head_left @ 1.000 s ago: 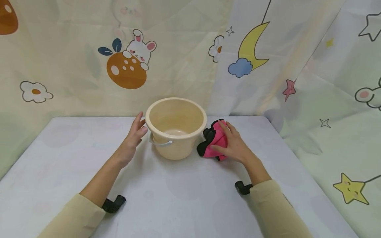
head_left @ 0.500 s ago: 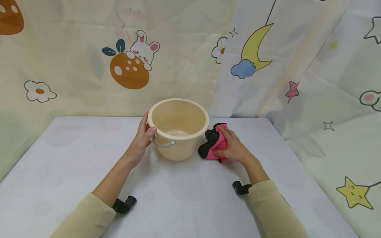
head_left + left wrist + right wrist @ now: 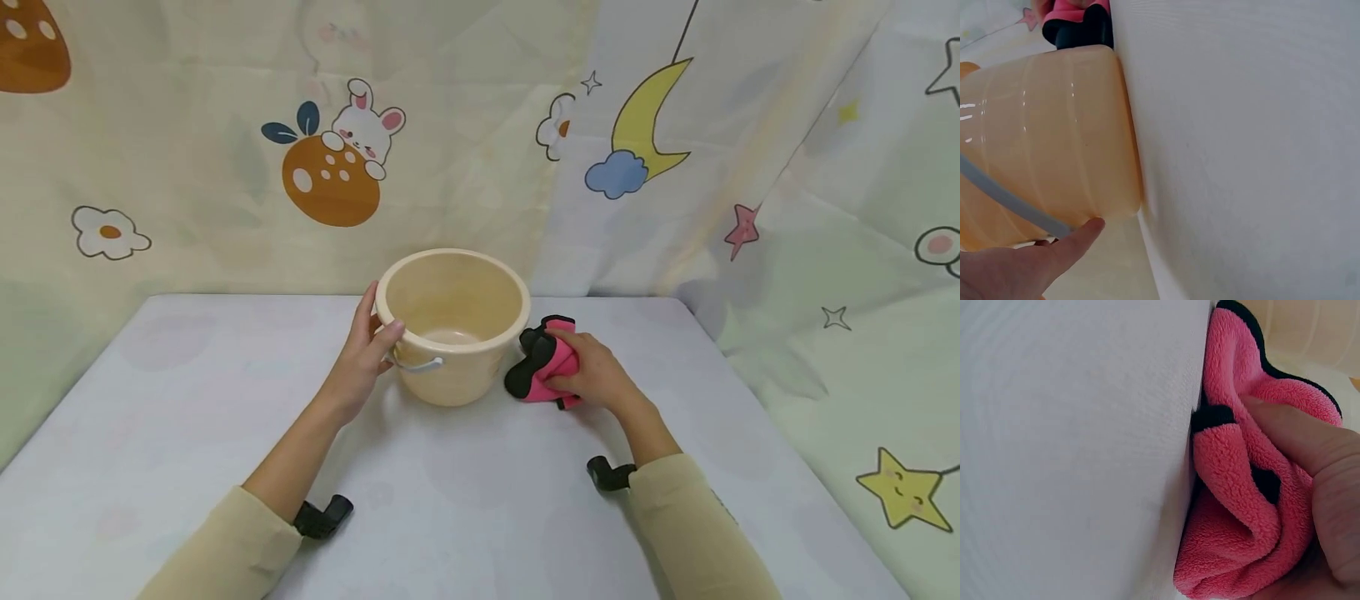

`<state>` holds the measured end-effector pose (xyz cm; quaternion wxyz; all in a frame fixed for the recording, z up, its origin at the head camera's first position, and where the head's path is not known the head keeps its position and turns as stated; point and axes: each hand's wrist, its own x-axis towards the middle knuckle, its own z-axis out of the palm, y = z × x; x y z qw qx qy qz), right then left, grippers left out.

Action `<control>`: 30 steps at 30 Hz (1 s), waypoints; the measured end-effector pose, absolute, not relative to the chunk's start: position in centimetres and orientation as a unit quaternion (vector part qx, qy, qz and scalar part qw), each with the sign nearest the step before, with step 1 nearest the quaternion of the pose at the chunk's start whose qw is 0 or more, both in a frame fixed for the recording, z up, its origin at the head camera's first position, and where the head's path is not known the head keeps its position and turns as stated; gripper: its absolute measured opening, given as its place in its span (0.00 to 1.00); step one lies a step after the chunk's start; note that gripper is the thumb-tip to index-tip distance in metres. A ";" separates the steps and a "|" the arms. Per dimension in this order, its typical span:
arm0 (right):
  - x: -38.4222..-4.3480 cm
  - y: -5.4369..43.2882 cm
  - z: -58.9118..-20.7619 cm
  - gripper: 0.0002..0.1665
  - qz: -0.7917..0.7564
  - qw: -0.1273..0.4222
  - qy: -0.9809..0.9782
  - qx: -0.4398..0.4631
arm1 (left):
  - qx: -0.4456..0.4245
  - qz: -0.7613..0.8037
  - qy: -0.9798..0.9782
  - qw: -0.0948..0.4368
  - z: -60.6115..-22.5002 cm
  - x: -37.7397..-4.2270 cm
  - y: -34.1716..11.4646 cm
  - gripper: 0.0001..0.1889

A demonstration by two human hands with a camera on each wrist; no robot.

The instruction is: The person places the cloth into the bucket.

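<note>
A cream plastic bucket (image 3: 453, 383) with a pale grey handle (image 3: 420, 365) stands upright on the table. My left hand (image 3: 356, 367) grips its left side, thumb at the rim and fingers behind. In the left wrist view, one finger (image 3: 1079, 244) lies along the bucket wall (image 3: 1054, 137) near the handle. Right of the bucket, my right hand (image 3: 600, 373) grips a crumpled pink cloth with black edging (image 3: 555, 367). The right wrist view shows the thumb (image 3: 1297, 434) pressing into the folds of the fluffy cloth (image 3: 1229, 469), low against the tabletop.
The white-covered table (image 3: 465, 517) reaches back to a cartoon-printed fabric wall (image 3: 465, 167). More printed fabric (image 3: 840, 350) hangs along the right side. A black wrist-worn piece shows under the left sleeve (image 3: 232, 542) and another under the right sleeve (image 3: 690, 525).
My left hand has moved right from beside the bucket and taken hold of its rim. My right fingers have closed more tightly on the cloth, bunching it.
</note>
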<state>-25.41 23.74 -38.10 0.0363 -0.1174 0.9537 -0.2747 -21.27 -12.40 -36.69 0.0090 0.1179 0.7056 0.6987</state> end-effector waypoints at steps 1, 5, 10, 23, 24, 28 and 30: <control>-25.4 23.7 -38.1 0.47 -0.276 0.030 0.953 -0.119 | 0.116 0.700 0.705 0.008 -36.7 -21.2 -12.4 0.41; -25.3 23.7 -38.0 0.44 -0.283 0.008 0.951 -0.122 | 0.113 0.701 0.704 0.006 -36.7 -21.3 -12.5 0.41; -25.2 23.7 -37.9 0.43 -0.287 0.001 0.951 -0.116 | 0.113 0.701 0.704 0.006 -36.7 -21.4 -12.6 0.41; -25.0 24.2 -36.1 0.46 -0.305 -0.014 0.946 -0.112 | 0.114 0.709 0.696 0.005 -36.5 -21.4 -12.5 0.42; -25.0 24.3 -35.9 0.46 -0.305 -0.016 0.945 -0.114 | 0.113 0.710 0.695 0.004 -36.5 -21.4 -12.5 0.42; -24.8 24.6 -35.1 0.46 -0.311 -0.025 0.942 -0.120 | 0.112 0.712 0.694 0.004 -36.6 -21.4 -12.5 0.41; -24.7 24.6 -34.7 0.46 -0.314 -0.029 0.941 -0.123 | 0.112 0.712 0.693 0.005 -36.6 -21.4 -12.4 0.41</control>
